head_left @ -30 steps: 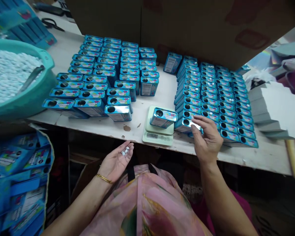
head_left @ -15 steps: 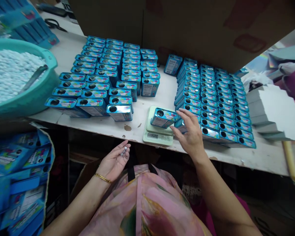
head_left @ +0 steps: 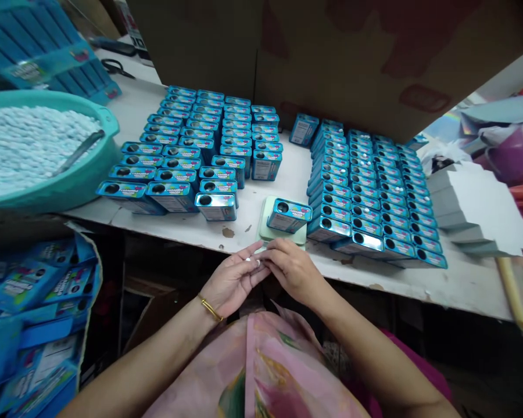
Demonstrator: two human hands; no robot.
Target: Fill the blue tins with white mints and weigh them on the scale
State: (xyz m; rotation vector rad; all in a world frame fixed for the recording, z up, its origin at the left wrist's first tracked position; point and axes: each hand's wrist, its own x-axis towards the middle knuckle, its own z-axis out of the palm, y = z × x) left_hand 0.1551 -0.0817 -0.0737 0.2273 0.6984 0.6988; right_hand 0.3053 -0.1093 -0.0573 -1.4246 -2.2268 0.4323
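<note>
My left hand (head_left: 233, 283) is turned palm up in front of the table edge, with small white candies (head_left: 258, 263) held in its half-curled fingers. Against those fingers, my right hand (head_left: 294, 270) is closed in a pinch; whatever its fingertips grip is hidden. Just beyond both hands, a blue candy box (head_left: 290, 216) with a round dark hole on top stands on a pale green kitchen scale (head_left: 268, 232). My hands cover the scale's display.
Blue boxes stand in rows at left (head_left: 169, 157) and right (head_left: 370, 197) of the scale; several at right have white candies on top. A turquoise basin (head_left: 108, 125) heaped with white candies holds a scoop (head_left: 78, 152). A carton (head_left: 95, 261) below contains blue packaging. Cardboard (head_left: 331, 64) rises behind.
My right hand has let go of the box on the scale and moved left to my left hand. My left hand has moved right and slightly up. The view has shifted a little.
</note>
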